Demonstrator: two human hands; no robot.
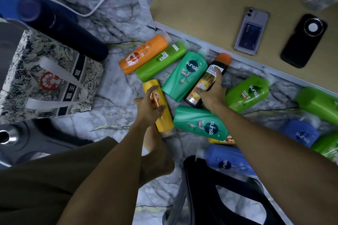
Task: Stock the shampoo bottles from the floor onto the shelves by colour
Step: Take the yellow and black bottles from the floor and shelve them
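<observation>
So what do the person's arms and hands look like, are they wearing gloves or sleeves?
No gloves and no sleeves show: the left hand and right hand are bare, as are both forearms. I see no watch, rings or bracelets. Below the arms, brown clothing covers the person's lap.

glossy plastic shampoo bottles (pixel 184 76) lying on polished veined marble floor (pixel 113 23), matt brown board shelf (pixel 201 9) showing beside, printed paper bag (pixel 45 71) sitting left.

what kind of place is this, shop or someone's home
Probably a home or a small stockroom rather than a shop floor: shampoo bottles lie loose on a marble-patterned floor beside a low metal-framed shelf, which holds two phones, and a printed tote bag sits nearby.
</observation>
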